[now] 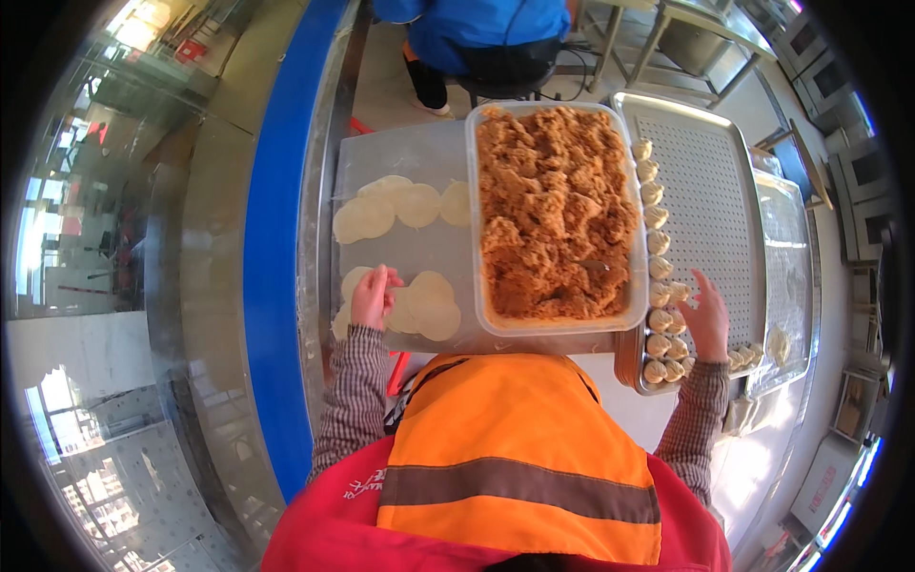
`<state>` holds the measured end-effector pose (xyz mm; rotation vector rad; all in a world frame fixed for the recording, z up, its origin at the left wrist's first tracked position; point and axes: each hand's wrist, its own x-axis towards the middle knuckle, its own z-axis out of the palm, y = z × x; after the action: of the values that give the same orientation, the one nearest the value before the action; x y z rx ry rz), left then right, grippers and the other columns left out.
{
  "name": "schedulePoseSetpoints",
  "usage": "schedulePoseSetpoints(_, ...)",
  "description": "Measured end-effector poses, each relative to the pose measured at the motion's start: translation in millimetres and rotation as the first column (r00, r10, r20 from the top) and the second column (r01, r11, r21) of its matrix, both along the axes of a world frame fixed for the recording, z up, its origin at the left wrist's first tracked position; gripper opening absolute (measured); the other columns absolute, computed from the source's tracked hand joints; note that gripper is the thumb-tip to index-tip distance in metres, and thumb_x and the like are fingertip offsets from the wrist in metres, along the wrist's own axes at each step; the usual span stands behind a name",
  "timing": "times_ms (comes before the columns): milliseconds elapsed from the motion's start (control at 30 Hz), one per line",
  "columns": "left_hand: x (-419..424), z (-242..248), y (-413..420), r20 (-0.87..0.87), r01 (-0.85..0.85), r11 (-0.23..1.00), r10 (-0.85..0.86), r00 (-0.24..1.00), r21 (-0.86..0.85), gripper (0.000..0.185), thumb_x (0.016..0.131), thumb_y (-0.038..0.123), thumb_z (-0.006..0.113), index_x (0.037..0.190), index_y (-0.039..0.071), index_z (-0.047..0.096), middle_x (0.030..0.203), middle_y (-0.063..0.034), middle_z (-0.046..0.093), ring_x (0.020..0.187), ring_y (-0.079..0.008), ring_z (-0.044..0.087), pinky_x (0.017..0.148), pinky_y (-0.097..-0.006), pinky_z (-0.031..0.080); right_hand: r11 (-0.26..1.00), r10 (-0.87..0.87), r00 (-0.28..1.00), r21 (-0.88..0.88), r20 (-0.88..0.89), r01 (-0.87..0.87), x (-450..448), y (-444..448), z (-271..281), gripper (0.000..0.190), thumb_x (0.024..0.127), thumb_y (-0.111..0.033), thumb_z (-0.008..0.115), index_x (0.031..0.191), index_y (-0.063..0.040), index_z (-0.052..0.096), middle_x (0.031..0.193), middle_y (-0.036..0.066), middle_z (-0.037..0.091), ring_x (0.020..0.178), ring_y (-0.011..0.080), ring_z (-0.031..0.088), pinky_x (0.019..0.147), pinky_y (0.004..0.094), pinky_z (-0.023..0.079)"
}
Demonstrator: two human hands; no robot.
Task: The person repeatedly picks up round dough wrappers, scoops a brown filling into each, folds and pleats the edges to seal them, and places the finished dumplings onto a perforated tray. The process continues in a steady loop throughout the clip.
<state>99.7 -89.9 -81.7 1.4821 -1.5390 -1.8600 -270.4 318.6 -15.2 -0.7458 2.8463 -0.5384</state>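
My left hand (pixel 375 294) is over the near group of thin round dough wrappers (pixel 434 307) on a metal work surface (pixel 429 256). Its fingers are bent close together; whether they pinch a wrapper edge cannot be seen. A second group of overlapping wrappers (pixel 368 214) lies farther back. To the right stands a translucent plastic tub (pixel 472 214) heaped with orange-brown filling (pixel 557 207). My right hand (pixel 708 322) hovers at a perforated metal tray (pixel 715 193), thumb and fingers apart, beside a pleated dumpling (pixel 678 291). Rows of pleated dumplings (pixel 658 243) line the tray's left side.
A metal utensil (pixel 593 265) is partly sunk in the filling. More dumplings (pixel 745 355) sit at the tray's near right edge. Beyond it is another tray (pixel 786 214). A person in blue (pixel 486 36) sits on a stool ahead. A blue strip (pixel 275 236) runs along the left.
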Motion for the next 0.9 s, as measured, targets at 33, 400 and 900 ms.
schedulePoseSetpoints(33,1.5,-13.3,-21.4,0.068,-0.009,0.997,0.014,0.998,-0.077,0.032,0.099,0.034,0.052,0.103,0.005,0.062,0.083,-0.0045,0.066,0.054,-0.0056,0.05,0.043,-0.0207,0.037,0.995,-0.002,1.0,-0.095,-0.014,0.001,6.0,-8.9,13.3,0.039,0.077,-0.008,0.072,0.116,-0.007,0.063,0.102,0.011,0.067,0.086,0.0242,0.064,0.076,0.0354,0.052)
schedulePoseSetpoints(400,-44.0,-92.4,-187.2,0.737,0.596,0.544,0.065,0.672,-0.591,0.024,0.079,0.015,0.065,0.101,0.006,0.069,0.104,-0.0169,0.067,0.098,-0.0328,0.064,0.088,-0.0408,0.051,0.885,0.063,0.977,-0.463,0.206,0.04,121.4,-133.1,51.2,0.031,0.085,-0.005,0.067,0.116,-0.005,0.064,0.092,0.006,0.067,0.079,0.0129,0.065,0.068,0.026,0.052)
schedulePoseSetpoints(900,-38.0,-64.8,-167.4,0.606,0.588,0.223,0.018,0.795,-0.777,0.011,0.075,0.006,0.067,0.084,0.006,0.062,0.093,-0.0133,0.064,0.086,-0.0352,0.061,0.074,-0.0467,0.05,0.891,0.009,0.982,-0.448,0.188,0.077,132.4,-146.2,45.8,0.027,0.089,-0.007,0.065,0.115,-0.002,0.062,0.09,0.008,0.069,0.079,0.0145,0.066,0.071,0.0272,0.052)
